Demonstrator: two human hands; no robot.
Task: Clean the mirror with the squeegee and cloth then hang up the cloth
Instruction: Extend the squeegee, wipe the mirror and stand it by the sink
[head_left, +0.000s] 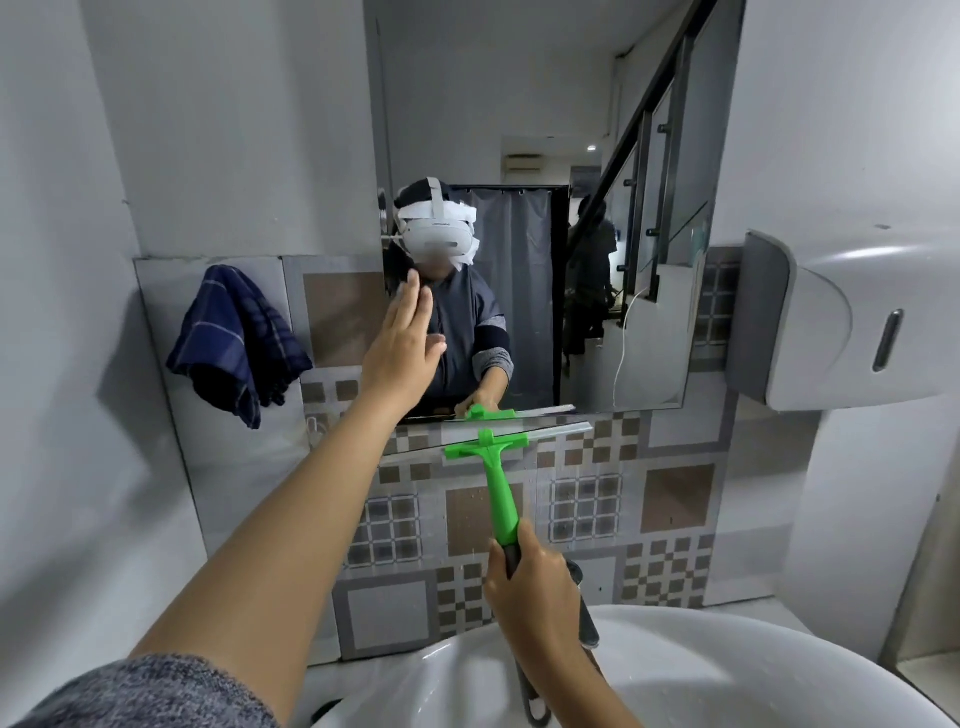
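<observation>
A: What is hard to make out here?

B: The tap behind the white ceramic basin (675, 670) is mostly covered by the right hand (535, 587), and the basin runs off the bottom edge. The white wall dispenser (831, 322) is cut by the right edge.

A: And the tool?

B: A bright green plastic squeegee with a dark grip (496, 478). Its pale blade lies along the lower edge of the frameless wall mirror (623, 208), handle pointing down. The right hand is clenched round the grip.

A: The other hand?

B: The left hand (405, 348) is flat, fingers spread straight, at the mirror's lower left corner, holding nothing. I cannot tell if it touches the glass.

A: The cloth?

B: A dark blue checked cloth (236, 343) hangs bunched on the tiled wall (675, 499), left of the mirror.
</observation>
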